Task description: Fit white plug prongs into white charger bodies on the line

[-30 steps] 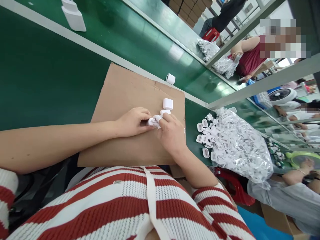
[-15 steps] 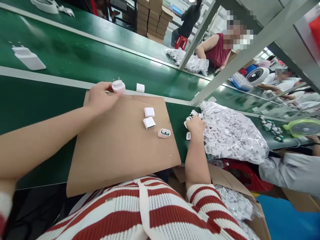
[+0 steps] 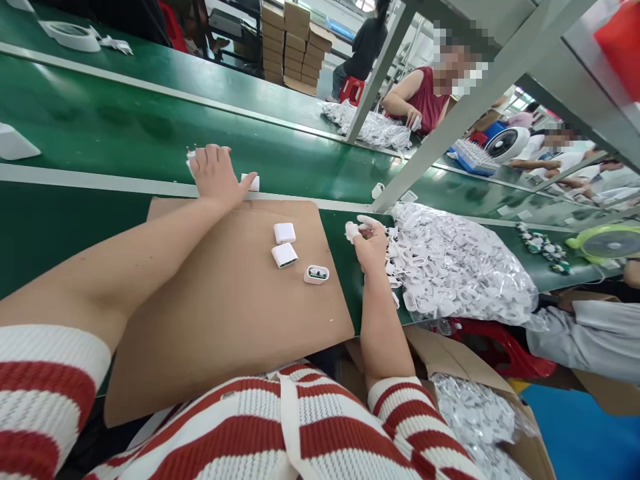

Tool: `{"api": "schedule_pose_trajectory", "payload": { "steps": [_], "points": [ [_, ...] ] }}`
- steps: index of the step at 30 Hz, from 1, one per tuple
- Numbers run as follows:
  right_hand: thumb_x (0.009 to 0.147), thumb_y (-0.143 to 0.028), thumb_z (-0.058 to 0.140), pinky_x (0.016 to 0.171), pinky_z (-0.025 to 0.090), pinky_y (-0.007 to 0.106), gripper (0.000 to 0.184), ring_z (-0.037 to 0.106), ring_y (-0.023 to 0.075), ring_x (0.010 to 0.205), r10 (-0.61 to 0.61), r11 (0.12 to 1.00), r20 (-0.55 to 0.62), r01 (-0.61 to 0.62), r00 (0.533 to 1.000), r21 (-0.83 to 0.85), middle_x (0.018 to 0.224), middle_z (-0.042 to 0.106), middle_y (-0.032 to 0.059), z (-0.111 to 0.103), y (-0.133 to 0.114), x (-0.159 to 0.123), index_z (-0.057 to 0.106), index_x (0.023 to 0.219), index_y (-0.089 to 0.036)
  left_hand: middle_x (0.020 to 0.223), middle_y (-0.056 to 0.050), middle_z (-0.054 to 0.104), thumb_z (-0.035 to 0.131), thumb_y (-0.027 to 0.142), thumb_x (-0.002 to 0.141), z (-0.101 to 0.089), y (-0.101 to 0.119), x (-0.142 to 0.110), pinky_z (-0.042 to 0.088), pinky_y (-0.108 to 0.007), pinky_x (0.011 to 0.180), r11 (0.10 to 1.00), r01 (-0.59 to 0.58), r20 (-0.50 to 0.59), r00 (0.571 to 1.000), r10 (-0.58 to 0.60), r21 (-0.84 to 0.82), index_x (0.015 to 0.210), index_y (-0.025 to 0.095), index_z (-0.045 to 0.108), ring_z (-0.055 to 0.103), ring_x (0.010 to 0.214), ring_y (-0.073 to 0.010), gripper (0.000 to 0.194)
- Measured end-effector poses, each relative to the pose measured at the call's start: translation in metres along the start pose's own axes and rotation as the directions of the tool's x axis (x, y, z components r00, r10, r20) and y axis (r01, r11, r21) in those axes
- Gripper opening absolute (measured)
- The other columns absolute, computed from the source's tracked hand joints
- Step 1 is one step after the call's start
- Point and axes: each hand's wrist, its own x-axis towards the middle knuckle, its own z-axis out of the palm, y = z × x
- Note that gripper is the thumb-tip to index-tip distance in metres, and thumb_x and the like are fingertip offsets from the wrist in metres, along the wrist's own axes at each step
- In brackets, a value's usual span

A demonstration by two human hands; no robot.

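My left hand [image 3: 216, 175] reaches over the green conveyor belt, palm down, fingers stretched out and thumb apart. Partly hidden behind its fingers is a white plug charger [image 3: 191, 162] with two pins. Close to the thumb stands a white charger housing [image 3: 254, 183]. My right hand [image 3: 371, 248] is lifted beside the bag, fingers curled around small white plastic pieces [image 3: 352, 231]; their exact shape is unclear. Between my hands, on the cardboard sheet [image 3: 225, 313], lie two white housings [image 3: 285, 233] and an open-ended housing [image 3: 317, 274] with a circuit board showing inside.
A clear bag of white plastic parts [image 3: 460, 267] spills loose pieces at my right. A slanted metal post [image 3: 435, 137] rises beside the belt. Another white charger [image 3: 15, 143] is at the belt's far left. Co-workers sit across the line, and a grey sleeve [image 3: 590, 340] shows at right.
My left hand has moved forward onto the belt with the charger and its fingers have spread. My right hand has drawn back from the loose parts with white pieces. The far-left charger has slid left.
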Motion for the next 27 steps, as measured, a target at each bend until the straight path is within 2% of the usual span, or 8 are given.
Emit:
{"api": "schedule_pose_trajectory", "payload": {
  "steps": [2, 6, 10, 14, 17, 20, 23, 27],
  "points": [
    [0.068, -0.044, 0.081, 0.072, 0.055, 0.032, 0.059, 0.066, 0.0151, 0.078, 0.12, 0.92, 0.1, -0.148, 0.988, 0.362, 0.098, 0.064, 0.0027, 0.007, -0.006, -0.003, 0.063, 0.118, -0.019, 0.13, -0.012, 0.046, 0.057, 0.092, 0.072, 0.017, -0.002, 0.008, 0.014, -0.045, 0.104, 0.992, 0.12, 0.089, 0.989, -0.118, -0.023, 0.112, 0.005, 0.058, 0.02, 0.125, -0.0279, 0.095],
    [0.053, -0.04, 0.093, 0.081, 0.058, 0.031, 0.053, 0.07, 0.0156, 0.086, 0.202, 0.707, 0.341, -0.378, 0.918, 0.598, 0.098, 0.074, 0.003, 0.01, -0.018, -0.009, 0.07, 0.096, -0.02, 0.117, -0.012, 0.052, 0.066, 0.079, 0.076, 0.033, 0.001, 0.019, 0.017, -0.046, 0.102, 0.956, 0.291, 0.199, 0.94, -0.279, -0.036, 0.096, 0.006, 0.06, 0.029, 0.118, -0.0257, 0.077],
    [0.051, -0.04, 0.095, 0.081, 0.061, 0.032, 0.047, 0.071, 0.0153, 0.082, 0.208, 0.641, 0.407, -0.438, 0.89, 0.63, 0.091, 0.076, -0.0002, 0.007, -0.023, -0.014, 0.069, 0.086, -0.023, 0.117, -0.006, 0.056, 0.069, 0.053, 0.089, 0.01, 0.023, 0.007, 0.031, -0.035, 0.097, 0.96, 0.236, 0.212, 0.956, -0.202, -0.15, 0.127, 0.008, 0.052, 0.041, 0.101, -0.0139, 0.061],
    [0.052, -0.037, 0.095, 0.083, 0.06, 0.033, 0.049, 0.071, 0.0165, 0.088, 0.167, 0.66, 0.428, -0.423, 0.888, 0.621, 0.096, 0.076, 0.0006, 0.007, -0.024, -0.02, 0.072, 0.093, -0.023, 0.129, -0.003, 0.059, 0.067, 0.041, 0.095, -0.034, 0.051, -0.041, 0.042, -0.029, 0.097, 0.961, -0.03, 0.18, 0.98, 0.082, -0.276, 0.134, 0.015, 0.053, 0.051, 0.106, -0.0136, 0.049],
    [0.06, -0.039, 0.091, 0.073, 0.057, 0.031, 0.044, 0.068, 0.0156, 0.081, 0.095, 0.791, 0.374, -0.298, 0.922, 0.534, 0.09, 0.074, 0.001, 0.008, -0.029, -0.031, 0.073, 0.097, -0.023, 0.127, -0.003, 0.065, 0.066, 0.041, 0.095, -0.067, 0.065, -0.098, 0.046, -0.032, 0.1, 0.919, -0.215, 0.223, 0.928, 0.297, -0.33, 0.13, 0.019, 0.059, 0.058, 0.11, -0.019, 0.042],
    [0.075, -0.038, 0.082, 0.075, 0.056, 0.032, 0.028, 0.067, 0.016, 0.082, -0.072, 0.928, 0.318, -0.053, 0.945, 0.369, 0.09, 0.073, 0.002, 0.012, -0.041, -0.051, 0.074, 0.096, -0.022, 0.122, -0.004, 0.071, 0.065, 0.041, 0.094, -0.086, 0.068, -0.155, 0.046, -0.036, 0.099, 0.887, -0.307, 0.335, 0.842, 0.422, -0.346, 0.125, 0.022, 0.063, 0.064, 0.109, -0.0238, 0.037],
    [0.084, -0.032, 0.074, 0.084, 0.056, 0.035, 0.025, 0.067, 0.0164, 0.087, -0.269, 0.952, 0.405, 0.178, 0.874, 0.249, 0.102, 0.073, 0.0028, 0.018, -0.058, -0.074, 0.073, 0.107, -0.025, 0.115, -0.003, 0.073, 0.06, 0.038, 0.095, -0.088, 0.065, -0.191, 0.046, -0.039, 0.097, 0.906, -0.236, 0.452, 0.804, 0.386, -0.353, 0.121, 0.025, 0.064, 0.067, 0.101, -0.0236, 0.029],
    [0.091, -0.029, 0.067, 0.081, 0.054, 0.033, 0.023, 0.067, 0.0177, 0.087, -0.389, 0.906, 0.543, 0.415, 0.745, 0.079, 0.103, 0.073, 0.004, 0.031, -0.077, -0.101, 0.069, 0.114, -0.025, 0.123, -0.008, 0.067, 0.074, 0.048, 0.085, -0.076, 0.054, -0.206, 0.051, -0.038, 0.095, 0.885, 0.007, 0.446, 0.865, 0.228, -0.466, 0.132, 0.022, 0.056, 0.063, 0.11, -0.0254, 0.057]
  ]
}}
